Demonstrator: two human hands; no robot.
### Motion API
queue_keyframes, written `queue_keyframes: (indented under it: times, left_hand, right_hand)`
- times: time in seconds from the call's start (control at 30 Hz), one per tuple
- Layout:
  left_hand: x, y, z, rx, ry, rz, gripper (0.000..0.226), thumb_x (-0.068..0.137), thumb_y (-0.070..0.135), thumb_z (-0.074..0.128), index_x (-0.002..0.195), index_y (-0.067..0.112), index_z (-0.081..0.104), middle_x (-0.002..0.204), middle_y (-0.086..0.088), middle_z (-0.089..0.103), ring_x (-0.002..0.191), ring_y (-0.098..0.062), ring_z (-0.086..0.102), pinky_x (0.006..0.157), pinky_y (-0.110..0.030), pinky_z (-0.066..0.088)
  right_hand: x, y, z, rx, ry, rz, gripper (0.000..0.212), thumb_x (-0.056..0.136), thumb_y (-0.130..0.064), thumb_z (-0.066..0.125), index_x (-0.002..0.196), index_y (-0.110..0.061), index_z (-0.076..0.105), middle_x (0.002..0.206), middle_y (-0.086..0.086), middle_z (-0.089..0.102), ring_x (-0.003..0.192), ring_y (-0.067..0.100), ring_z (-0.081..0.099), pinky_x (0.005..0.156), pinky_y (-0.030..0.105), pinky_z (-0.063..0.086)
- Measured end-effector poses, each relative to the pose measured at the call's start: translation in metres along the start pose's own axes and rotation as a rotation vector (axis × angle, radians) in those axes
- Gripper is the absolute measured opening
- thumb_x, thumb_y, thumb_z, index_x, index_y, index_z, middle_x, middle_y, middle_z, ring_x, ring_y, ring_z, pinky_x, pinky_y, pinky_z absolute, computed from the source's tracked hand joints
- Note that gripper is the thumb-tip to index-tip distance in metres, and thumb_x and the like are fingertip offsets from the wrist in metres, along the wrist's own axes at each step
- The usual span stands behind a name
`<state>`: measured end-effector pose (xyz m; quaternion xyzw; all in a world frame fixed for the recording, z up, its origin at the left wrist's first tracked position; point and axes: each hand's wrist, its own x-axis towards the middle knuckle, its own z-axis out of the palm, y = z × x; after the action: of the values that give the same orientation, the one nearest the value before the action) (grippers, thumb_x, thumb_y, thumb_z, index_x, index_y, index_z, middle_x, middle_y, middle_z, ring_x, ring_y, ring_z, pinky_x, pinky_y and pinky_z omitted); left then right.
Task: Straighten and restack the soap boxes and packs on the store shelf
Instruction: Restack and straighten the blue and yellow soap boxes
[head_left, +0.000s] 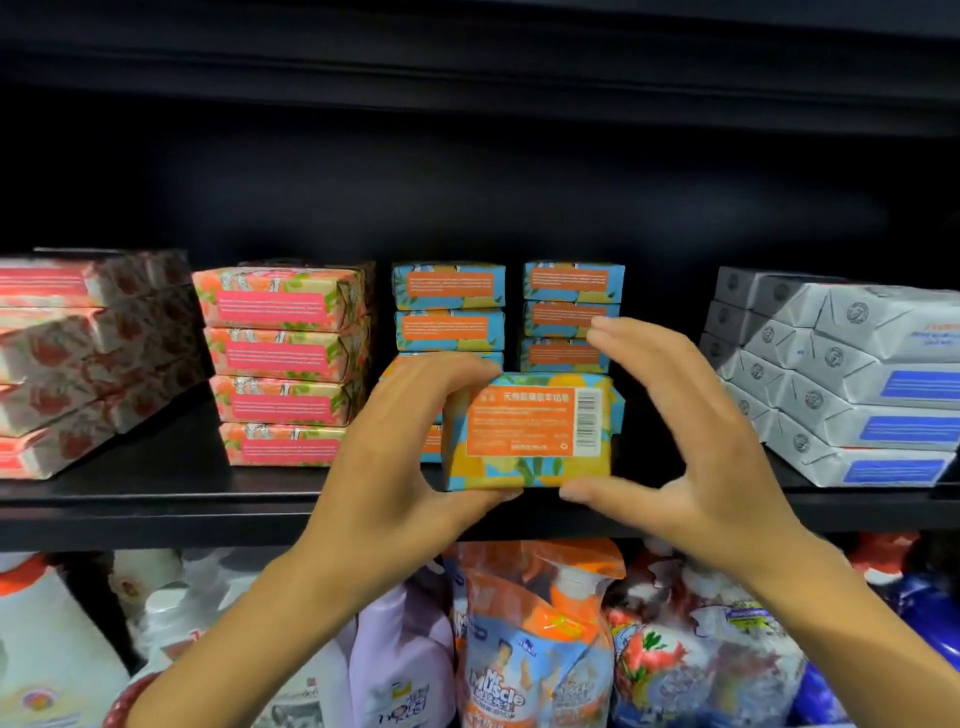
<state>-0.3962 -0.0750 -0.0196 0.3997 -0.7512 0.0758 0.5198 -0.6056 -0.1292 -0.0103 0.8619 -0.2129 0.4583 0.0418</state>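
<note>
A blue-and-yellow soap box (530, 431) with an orange label and a barcode stands at the front edge of the black shelf (156, 501). My left hand (400, 441) grips its left side, fingers over the top and thumb under the bottom. My right hand (691, 431) is spread around its right side, thumb at the lower edge, fingers raised and apart from the box. Behind stand two stacks of the same blue soap boxes, the left stack (449, 306) and the right stack (571, 312); their lower boxes are hidden by my hands.
A stack of pink-and-orange floral boxes (285, 358) stands left of centre, and red floral packs (78, 358) lean at the far left. Grey-white packs (841, 374) are piled at the right. Bottles and refill pouches (535, 634) fill the shelf below.
</note>
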Motion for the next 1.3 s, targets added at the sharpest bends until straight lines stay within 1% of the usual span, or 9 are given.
queue_keyframes:
  times: [0.13, 0.27, 0.4, 0.53, 0.73, 0.9, 1.13, 1.23, 1.3]
  left_hand:
    - [0.015, -0.007, 0.006, 0.105, -0.136, -0.099, 0.051, 0.077, 0.009, 0.077, 0.123, 0.006, 0.055, 0.118, 0.005, 0.053, 0.125, -0.023, 0.048, 0.103, -0.033, 0.037]
    - [-0.002, -0.008, 0.005, 0.105, 0.028, 0.084, 0.062, 0.065, 0.005, 0.086, 0.119, 0.008, 0.056, 0.13, -0.01, 0.055, 0.125, -0.024, 0.048, 0.1, -0.046, 0.043]
    - [0.0, -0.007, -0.001, -0.105, -0.003, -0.044, 0.074, 0.066, 0.042, 0.08, 0.128, 0.016, 0.05, 0.136, 0.006, 0.049, 0.129, -0.012, 0.045, 0.104, -0.032, 0.04]
    - [0.004, -0.004, -0.006, -0.349, -0.038, -0.329, 0.074, 0.054, 0.046, 0.079, 0.121, 0.027, 0.056, 0.117, 0.013, 0.063, 0.109, -0.005, 0.06, 0.089, -0.033, 0.054]
    - [0.006, -0.006, -0.008, -0.31, 0.037, -0.333, 0.072, 0.044, 0.028, 0.089, 0.109, 0.019, 0.061, 0.104, 0.007, 0.069, 0.095, -0.006, 0.067, 0.079, -0.027, 0.056]
    - [0.013, -0.012, -0.017, -0.15, 0.184, -0.313, 0.066, 0.043, 0.045, 0.09, 0.1, 0.028, 0.061, 0.092, 0.024, 0.068, 0.084, 0.007, 0.065, 0.068, -0.008, 0.049]
    - [0.017, -0.02, -0.006, 0.336, 0.185, -0.253, 0.072, 0.064, 0.056, 0.074, 0.12, 0.015, 0.059, 0.106, 0.005, 0.067, 0.091, -0.006, 0.06, 0.072, -0.023, 0.05]
    - [0.016, -0.021, -0.002, 0.441, 0.161, -0.171, 0.063, 0.071, 0.054, 0.069, 0.117, 0.012, 0.06, 0.107, -0.001, 0.067, 0.091, 0.0, 0.053, 0.071, -0.012, 0.041]
    - [0.016, -0.023, -0.002, 0.503, 0.148, -0.137, 0.06, 0.077, 0.05, 0.066, 0.117, 0.007, 0.059, 0.115, -0.007, 0.064, 0.103, -0.015, 0.057, 0.084, -0.02, 0.04]
  right_hand:
    - [0.01, -0.008, -0.001, 0.17, -0.063, 0.219, 0.074, 0.07, -0.049, 0.072, 0.135, -0.022, 0.048, 0.128, -0.014, 0.053, 0.119, -0.005, 0.046, 0.096, 0.009, 0.036]
    - [0.015, -0.015, 0.001, 0.225, -0.043, 0.226, 0.053, 0.069, -0.043, 0.075, 0.115, -0.02, 0.063, 0.109, -0.013, 0.062, 0.104, 0.003, 0.058, 0.085, 0.015, 0.046]
    - [0.011, -0.017, 0.011, -0.017, 0.12, -0.035, 0.032, 0.074, -0.013, 0.072, 0.105, -0.007, 0.064, 0.103, 0.001, 0.063, 0.099, 0.013, 0.058, 0.085, 0.025, 0.046]
    - [0.005, -0.009, 0.022, -0.117, 0.256, -0.256, 0.026, 0.078, 0.005, 0.063, 0.103, -0.002, 0.061, 0.101, 0.013, 0.065, 0.103, 0.022, 0.056, 0.092, 0.033, 0.047]
    - [-0.001, 0.0, 0.028, -0.115, 0.262, -0.258, 0.027, 0.084, -0.013, 0.063, 0.107, -0.008, 0.051, 0.109, 0.013, 0.062, 0.111, 0.022, 0.053, 0.097, 0.034, 0.046]
    - [-0.012, 0.008, 0.023, -0.042, 0.298, -0.038, 0.034, 0.083, -0.03, 0.065, 0.108, -0.009, 0.057, 0.109, -0.002, 0.056, 0.107, 0.01, 0.053, 0.095, 0.018, 0.04]
    - [-0.031, 0.02, 0.038, -0.067, -0.108, 0.213, 0.051, 0.077, -0.062, 0.05, 0.098, -0.019, 0.066, 0.099, -0.013, 0.061, 0.096, 0.004, 0.055, 0.078, 0.022, 0.048]
    - [-0.035, 0.022, 0.041, -0.149, -0.177, 0.158, 0.049, 0.076, -0.063, 0.052, 0.095, -0.02, 0.068, 0.095, -0.014, 0.063, 0.093, 0.005, 0.058, 0.072, 0.024, 0.051]
    - [-0.035, 0.022, 0.042, -0.177, -0.178, 0.147, 0.042, 0.076, -0.057, 0.058, 0.094, -0.02, 0.068, 0.093, -0.014, 0.063, 0.091, 0.006, 0.059, 0.069, 0.022, 0.051]
